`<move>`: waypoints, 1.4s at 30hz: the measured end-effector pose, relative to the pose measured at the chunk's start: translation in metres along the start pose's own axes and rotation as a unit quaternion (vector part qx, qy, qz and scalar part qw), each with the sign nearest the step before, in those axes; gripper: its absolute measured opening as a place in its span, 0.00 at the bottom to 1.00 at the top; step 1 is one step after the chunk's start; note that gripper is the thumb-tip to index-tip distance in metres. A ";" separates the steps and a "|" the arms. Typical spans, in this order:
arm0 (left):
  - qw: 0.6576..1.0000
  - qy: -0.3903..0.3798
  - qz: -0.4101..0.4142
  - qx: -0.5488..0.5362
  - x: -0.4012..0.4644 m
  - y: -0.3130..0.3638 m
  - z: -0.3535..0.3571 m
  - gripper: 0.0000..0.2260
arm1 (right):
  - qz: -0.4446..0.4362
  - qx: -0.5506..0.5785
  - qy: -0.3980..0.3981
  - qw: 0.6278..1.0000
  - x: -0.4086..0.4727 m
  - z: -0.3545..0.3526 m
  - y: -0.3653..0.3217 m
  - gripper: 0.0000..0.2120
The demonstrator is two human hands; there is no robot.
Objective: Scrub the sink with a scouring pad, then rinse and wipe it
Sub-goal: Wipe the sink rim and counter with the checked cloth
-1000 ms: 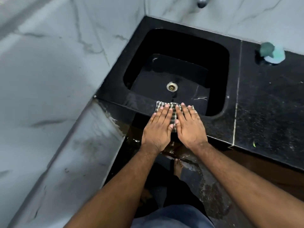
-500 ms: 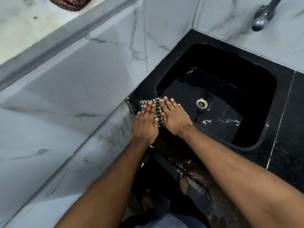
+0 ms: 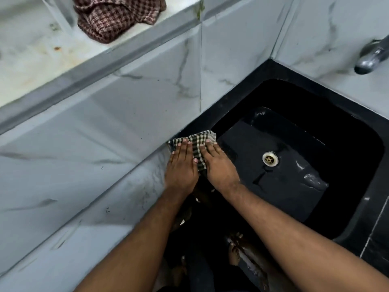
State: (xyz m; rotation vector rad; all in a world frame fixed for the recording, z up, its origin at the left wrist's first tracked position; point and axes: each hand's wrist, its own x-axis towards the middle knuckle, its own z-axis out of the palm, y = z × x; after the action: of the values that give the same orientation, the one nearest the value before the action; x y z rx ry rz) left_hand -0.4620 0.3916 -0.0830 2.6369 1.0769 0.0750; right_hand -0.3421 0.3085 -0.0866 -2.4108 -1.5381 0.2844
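Note:
A black sink is sunk into a black counter, with a metal drain in its wet floor. On the sink's front left rim corner lies a green and white checked cloth. My left hand presses flat on the cloth's left part, fingers straight. My right hand presses flat on its right part, beside the left hand. No scouring pad is in view.
A metal tap spout hangs over the sink at the upper right. Grey marble wall tiles meet the rim on the left. A red checked cloth lies on a ledge at the top. Bare feet stand on a wet floor below.
Both hands have slid the checked cloth left along the front rim, from its middle to the left corner by the wall. The view has turned left, so the counter's right part is out of sight.

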 end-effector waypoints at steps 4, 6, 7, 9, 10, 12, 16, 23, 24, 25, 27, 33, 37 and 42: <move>0.998 0.013 -0.053 0.026 0.020 0.002 -0.001 0.33 | -0.030 -0.014 0.004 0.999 0.037 0.002 -0.009 0.27; 0.996 0.014 -0.074 0.040 0.026 0.009 0.000 0.33 | -0.052 -0.014 -0.001 0.999 0.052 0.000 -0.006 0.27; 0.996 0.012 -0.085 0.039 0.028 0.011 0.002 0.34 | -0.065 -0.018 -0.006 0.998 0.057 -0.002 -0.004 0.27; 0.994 0.015 -0.107 0.035 0.035 0.017 0.005 0.34 | -0.091 -0.025 -0.009 0.996 0.066 -0.004 0.004 0.28; 0.993 0.021 -0.111 0.032 0.037 0.020 0.007 0.34 | -0.096 -0.027 -0.007 0.995 0.069 -0.005 0.008 0.28; 0.994 0.035 -0.100 0.032 0.039 0.021 0.010 0.31 | -0.102 -0.038 -0.005 0.994 0.074 -0.006 0.012 0.29; 0.998 0.036 -0.046 0.036 0.036 0.019 0.005 0.28 | -0.107 -0.041 -0.003 0.993 0.084 -0.009 0.018 0.29; 0.995 0.071 -0.056 0.032 0.041 0.020 0.000 0.27 | -0.156 -0.025 0.040 0.987 0.088 -0.021 0.022 0.26; 0.998 0.038 -0.050 0.006 0.072 0.026 0.012 0.27 | -0.131 -0.039 0.024 0.990 0.109 -0.020 0.043 0.27; 0.998 0.036 -0.055 0.005 0.072 0.026 0.013 0.28 | -0.126 -0.035 0.028 0.991 0.112 -0.019 0.044 0.27; 0.998 0.034 -0.046 0.010 0.068 0.031 0.013 0.29 | -0.126 -0.050 0.016 0.991 0.108 -0.021 0.051 0.29; 1.000 -0.001 0.001 0.026 0.099 0.039 0.011 0.30 | -0.076 -0.082 -0.007 0.994 0.118 -0.023 0.063 0.35; 0.999 -0.012 0.000 0.036 0.112 0.046 0.020 0.29 | -0.069 -0.087 -0.003 0.994 0.128 -0.026 0.076 0.30; 0.998 -0.030 0.024 0.047 0.122 0.052 0.018 0.33 | -0.024 -0.063 -0.004 0.998 0.132 -0.016 0.074 0.27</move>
State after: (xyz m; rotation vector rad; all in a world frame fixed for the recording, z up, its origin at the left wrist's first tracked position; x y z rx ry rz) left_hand -0.3363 0.4365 -0.0931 2.7309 1.0208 -0.0469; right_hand -0.2189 0.3966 -0.0985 -2.4658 -1.6618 0.1940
